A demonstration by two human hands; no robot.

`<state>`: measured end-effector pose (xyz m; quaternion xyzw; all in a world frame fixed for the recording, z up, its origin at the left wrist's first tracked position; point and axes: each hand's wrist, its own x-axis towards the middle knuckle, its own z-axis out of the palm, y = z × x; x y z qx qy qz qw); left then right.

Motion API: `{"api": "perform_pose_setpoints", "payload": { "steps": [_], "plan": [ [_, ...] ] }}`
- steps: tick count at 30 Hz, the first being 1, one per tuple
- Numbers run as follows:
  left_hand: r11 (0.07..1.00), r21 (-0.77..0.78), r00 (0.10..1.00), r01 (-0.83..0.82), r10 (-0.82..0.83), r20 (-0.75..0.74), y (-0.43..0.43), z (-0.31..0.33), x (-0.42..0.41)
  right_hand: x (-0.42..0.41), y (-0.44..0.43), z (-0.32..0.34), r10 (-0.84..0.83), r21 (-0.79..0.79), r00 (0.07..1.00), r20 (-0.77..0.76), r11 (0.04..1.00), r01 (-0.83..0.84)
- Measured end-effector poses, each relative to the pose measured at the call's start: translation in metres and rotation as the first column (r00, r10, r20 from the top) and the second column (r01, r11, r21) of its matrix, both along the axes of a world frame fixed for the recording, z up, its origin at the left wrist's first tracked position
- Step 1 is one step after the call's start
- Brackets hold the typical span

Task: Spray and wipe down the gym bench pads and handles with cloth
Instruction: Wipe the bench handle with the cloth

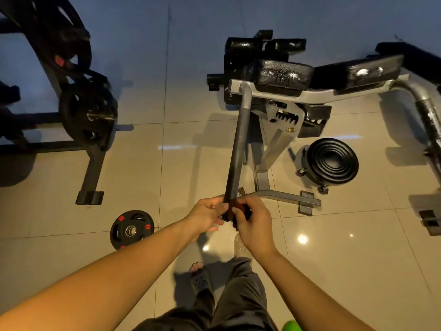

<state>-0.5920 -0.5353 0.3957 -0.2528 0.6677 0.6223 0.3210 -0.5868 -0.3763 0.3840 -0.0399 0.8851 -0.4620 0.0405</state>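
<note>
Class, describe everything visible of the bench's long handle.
The handle is a long straight bar, bare grey metal at its far end where it bends into the bench frame, sleeved in matt black grip along the rest. It slants toward the camera above the tiled floor. At its near end the left hand grips it and the right hand holds a dark brownish cloth round it.

Black is seen on the textured rectangular bench pad (284, 74), speckled with pale droplets, and on the long foam-covered handle (238, 149), silver-grey on the metal bench frame (317, 93), reddish brown on the small cloth (239, 210), red marks on the round black weight plate (132, 229), and glossy beige on the square floor tiles (358, 259).
</note>
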Motion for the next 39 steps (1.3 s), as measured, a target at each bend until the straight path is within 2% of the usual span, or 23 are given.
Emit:
{"api": "perform_pose_setpoints", "payload": {
  "steps": [3,8,10,13,16,18,26,30,32,34,39],
  "plan": [
    [1.000,0.006,0.999,-0.026,0.026,0.018,0.001,0.001,0.002,-0.004,-0.001,0.001,-0.001,-0.001,1.000,0.016,1.000,0.001],
    [1.000,-0.015,0.999,-0.002,0.002,0.032,0.000,0.003,-0.003,-0.092,-0.015,0.023,-0.121,-0.024,0.991,-0.065,0.993,0.120],
    [1.000,-0.027,1.000,0.007,-0.006,0.020,0.001,0.006,-0.002,-0.101,-0.018,0.025,-0.145,-0.025,0.986,-0.085,0.989,0.144],
    [1.000,-0.008,1.000,-0.007,0.007,0.003,0.001,0.007,0.000,-0.057,-0.015,0.013,-0.162,-0.072,0.987,-0.019,0.984,0.160],
    [1.000,0.027,1.000,0.001,-0.001,0.023,-0.002,0.005,0.001,-0.002,-0.002,-0.001,-0.098,-0.111,0.986,0.132,0.987,0.113],
    [0.999,0.039,0.999,-0.007,0.006,0.035,-0.003,0.002,0.001,0.002,-0.002,0.000,-0.084,-0.112,0.983,0.163,0.988,0.103],
    [0.999,0.022,0.997,-0.039,0.037,0.067,-0.005,-0.005,-0.003,-0.128,-0.020,0.030,-0.206,-0.076,0.978,-0.012,0.976,0.205],
    [1.000,0.002,0.999,-0.001,0.001,0.041,-0.005,-0.006,-0.005,-0.074,-0.018,0.026,-0.157,-0.079,0.987,-0.026,0.985,0.155],
    [1.000,-0.009,0.999,0.029,-0.029,-0.025,-0.006,-0.008,-0.005,-0.040,-0.011,0.021,-0.074,-0.023,0.997,0.012,0.997,0.074],
    [0.996,-0.048,0.993,0.080,-0.084,-0.081,-0.007,-0.007,-0.006,-0.042,-0.007,0.023,-0.009,0.033,1.000,-0.002,0.999,0.009],
    [0.971,-0.116,0.973,0.210,-0.219,-0.074,-0.009,0.005,-0.011,-0.169,-0.020,0.050,-0.079,0.083,0.983,-0.166,0.992,0.093]
  ]
}}
